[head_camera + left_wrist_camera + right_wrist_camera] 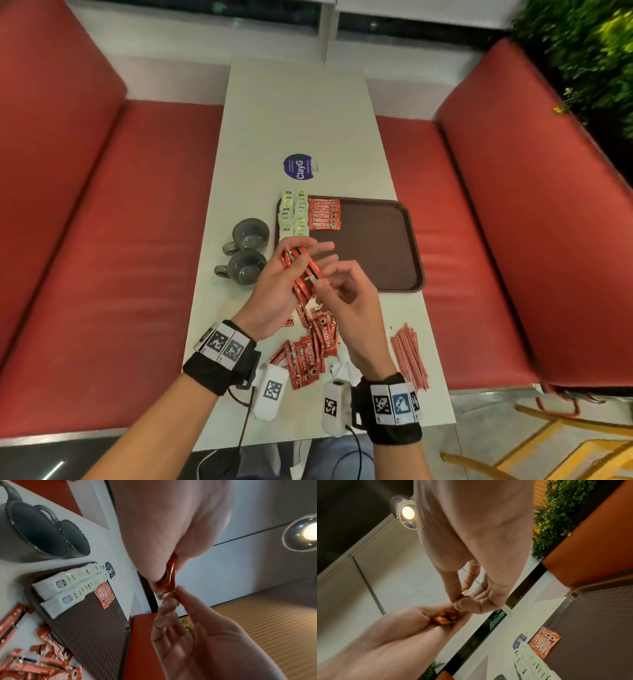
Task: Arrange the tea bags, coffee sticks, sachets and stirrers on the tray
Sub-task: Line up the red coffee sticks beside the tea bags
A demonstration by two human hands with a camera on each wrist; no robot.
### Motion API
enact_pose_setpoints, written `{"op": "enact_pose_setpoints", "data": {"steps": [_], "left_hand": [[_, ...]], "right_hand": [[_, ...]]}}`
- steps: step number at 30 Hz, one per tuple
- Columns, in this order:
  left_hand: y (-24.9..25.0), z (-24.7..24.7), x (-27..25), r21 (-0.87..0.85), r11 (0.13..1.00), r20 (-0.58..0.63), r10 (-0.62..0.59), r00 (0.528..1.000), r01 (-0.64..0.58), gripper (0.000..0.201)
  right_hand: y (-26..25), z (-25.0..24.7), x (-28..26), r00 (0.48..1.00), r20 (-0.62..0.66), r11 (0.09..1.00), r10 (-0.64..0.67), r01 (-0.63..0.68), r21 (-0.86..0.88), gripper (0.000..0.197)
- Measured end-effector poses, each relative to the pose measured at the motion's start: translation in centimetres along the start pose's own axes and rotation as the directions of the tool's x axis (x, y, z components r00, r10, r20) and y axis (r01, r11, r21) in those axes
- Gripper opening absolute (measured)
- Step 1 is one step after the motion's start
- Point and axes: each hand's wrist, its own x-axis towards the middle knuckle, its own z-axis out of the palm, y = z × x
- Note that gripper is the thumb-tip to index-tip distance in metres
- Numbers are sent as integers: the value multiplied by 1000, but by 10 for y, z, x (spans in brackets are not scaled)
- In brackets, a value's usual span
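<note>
I've got a bunch of red Nescafe coffee sticks [303, 270] fanned in my left hand [281, 291], fingers curled round them, held above the white table [308, 113] just near of the brown plastic tray [376, 246]. Right hand [349, 301] pinches one stick's end w/ thumb & forefinger. On tray's far-left corner: two rows of pale green tea bags [293, 214], then a row of red sticks [323, 214]. More loose sticks [308, 356] lie near me; thin red stirrers [409, 356] to the right. Two grey mugs [246, 250] left of tray.
</note>
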Motion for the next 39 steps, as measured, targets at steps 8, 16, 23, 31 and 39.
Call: {"op": "enact_pose_setpoints", "data": {"steps": [8, 16, 23, 31, 39], "left_hand": [[6, -13, -15, 396, 917, -49, -24, 999, 42, 25], [11, -21, -10, 438, 898, -198, 48, 979, 44, 33], [17, -7, 0, 477, 877, -160, 19, 987, 60, 16], [2, 0, 8, 697, 714, 12, -95, 995, 60, 13], [-5, 0, 25, 312, 944, -231, -33, 972, 106, 23]], "right_hand": [[-14, -13, -3, 990, -84, 981, 113, -97, 170, 15], [-11, -28, 10, 962, -267, 998, 58, -62, -6, 35], [-9, -27, 16, 979, -194, 998, 64, -60, 26, 31], [-9, -24, 37, 980, -197, 997, -22, 8, -75, 36], [8, -22, 36, 996, 26, 996, 81, -79, -52, 17]]}}
